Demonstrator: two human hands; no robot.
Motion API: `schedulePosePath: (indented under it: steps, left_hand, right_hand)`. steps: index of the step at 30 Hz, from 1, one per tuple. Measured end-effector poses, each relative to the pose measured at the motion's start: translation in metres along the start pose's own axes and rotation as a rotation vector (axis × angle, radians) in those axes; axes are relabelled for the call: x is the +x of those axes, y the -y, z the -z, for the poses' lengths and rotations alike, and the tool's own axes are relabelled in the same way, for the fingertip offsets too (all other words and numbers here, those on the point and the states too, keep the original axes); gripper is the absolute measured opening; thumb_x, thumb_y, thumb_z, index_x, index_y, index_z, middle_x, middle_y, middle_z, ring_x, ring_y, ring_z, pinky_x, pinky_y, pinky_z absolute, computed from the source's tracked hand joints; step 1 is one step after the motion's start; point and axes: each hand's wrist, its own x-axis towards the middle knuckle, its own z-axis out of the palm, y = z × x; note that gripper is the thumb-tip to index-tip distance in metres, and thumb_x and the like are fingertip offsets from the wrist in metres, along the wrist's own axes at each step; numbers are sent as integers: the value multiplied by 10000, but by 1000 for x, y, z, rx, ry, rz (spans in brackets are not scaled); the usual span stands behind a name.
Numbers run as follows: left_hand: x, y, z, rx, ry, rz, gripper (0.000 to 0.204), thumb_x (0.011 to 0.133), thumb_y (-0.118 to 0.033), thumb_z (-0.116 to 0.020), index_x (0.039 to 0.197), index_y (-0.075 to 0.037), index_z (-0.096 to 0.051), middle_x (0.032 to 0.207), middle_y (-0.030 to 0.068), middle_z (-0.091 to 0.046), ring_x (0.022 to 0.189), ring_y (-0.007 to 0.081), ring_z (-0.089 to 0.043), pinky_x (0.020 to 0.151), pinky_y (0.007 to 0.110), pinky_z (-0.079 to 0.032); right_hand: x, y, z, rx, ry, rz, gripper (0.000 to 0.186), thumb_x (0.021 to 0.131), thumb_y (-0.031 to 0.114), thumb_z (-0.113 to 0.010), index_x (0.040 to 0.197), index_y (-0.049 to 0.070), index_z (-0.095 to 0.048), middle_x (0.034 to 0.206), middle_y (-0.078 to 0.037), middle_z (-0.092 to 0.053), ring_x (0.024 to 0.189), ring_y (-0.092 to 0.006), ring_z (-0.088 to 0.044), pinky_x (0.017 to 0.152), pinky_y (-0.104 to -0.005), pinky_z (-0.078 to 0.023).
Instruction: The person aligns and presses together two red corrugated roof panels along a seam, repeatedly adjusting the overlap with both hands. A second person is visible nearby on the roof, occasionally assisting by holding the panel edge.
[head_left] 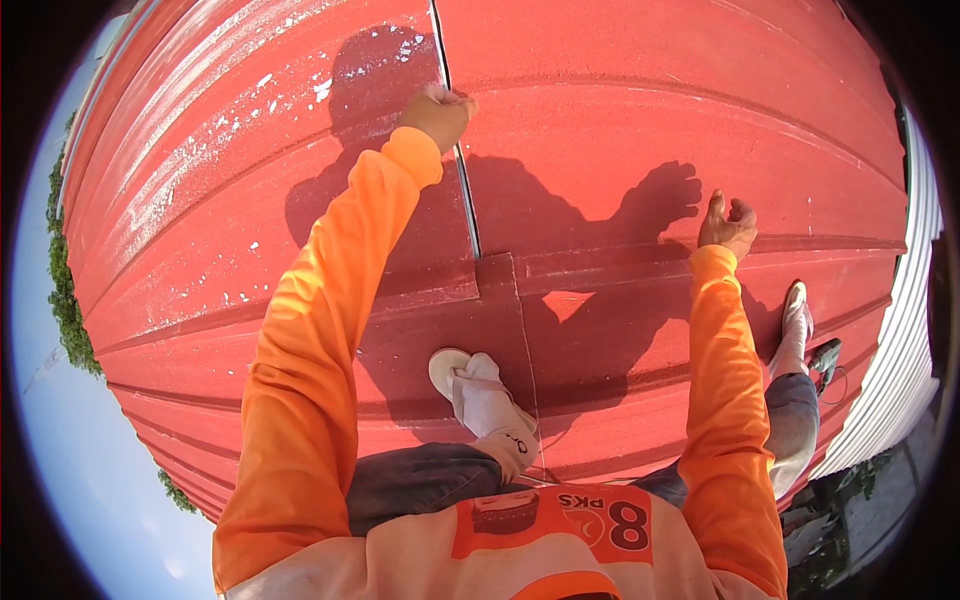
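My left hand (pixel 438 115) is closed at the raised edge of a red ribbed metal roofing sheet (pixel 240 215). The sheet's edge stands slightly off the neighbouring red sheet (pixel 640 120), leaving a narrow dark gap (pixel 466 200) with a pale line along it. The fingertips of this hand are partly hidden. Farther right, my right hand (pixel 728 225) hovers above the roof with its fingers loosely bent and apart, holding nothing. Both forearms wear orange sleeves. Shadows of my head and arms fall over the seam.
My left foot (pixel 485 395), in sock and flip-flop, stands near the lower overlap; my right foot (pixel 795 310) is at the right. Beside it lies a dark green object (pixel 825 362) with a thin cord. White flakes (pixel 322 90) dot the left sheet. A pale corrugated roof (pixel 895 370) borders the right.
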Motion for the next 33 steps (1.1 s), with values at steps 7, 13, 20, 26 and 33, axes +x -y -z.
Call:
schedulePosePath:
  steps: [7, 13, 20, 26, 33]
  left_hand:
    - [-3, -10, -15, 312, -175, 54, 502, 769, -291, -788, 1096, -49, -492, 1014, 175, -661, 963, 348, -648, 847, 420, -517]
    - [11, 6, -25, 358, -245, 31, 533, 761, -283, -820, 1086, -33, -479, 910, 120, -656, 799, 229, -654, 728, 361, -539]
    - [10, 5, -21, 292, -187, 98, 583, 747, -292, -822, 1132, -53, -455, 1060, 200, -651, 1028, 378, -627, 880, 446, -502]
    - [15, -7, -14, 423, -120, 105, 576, 770, -330, -801, 1134, -40, -461, 1093, 204, -646, 1036, 381, -638, 885, 441, -517]
    - [18, -7, -16, 450, -86, 134, 581, 772, -350, -798, 1138, -41, -470, 1106, 179, -653, 1037, 370, -642, 888, 439, -521]
  right_hand:
    - [-5, -113, 39, 377, 188, -1181, 647, 782, 605, -721, 1056, 34, -591, 825, -87, -587, 647, -230, -585, 550, -366, -523]
    - [-18, -102, 1, 683, 392, -1150, 531, 802, 587, -717, 977, 100, -595, 778, -34, -572, 670, -189, -557, 639, -366, -526]
    - [-31, -86, -1, 623, 430, -1147, 497, 797, 542, -747, 1007, 115, -605, 822, -27, -568, 663, -185, -527, 656, -360, -529]
    - [-27, -88, -5, 581, 447, -1174, 489, 783, 515, -772, 1012, 115, -608, 808, -32, -545, 645, -180, -499, 644, -353, -512]
    - [-23, -102, -12, 549, 476, -1155, 484, 747, 587, -766, 839, 163, -550, 658, 9, -399, 540, -140, -422, 458, -271, -450]
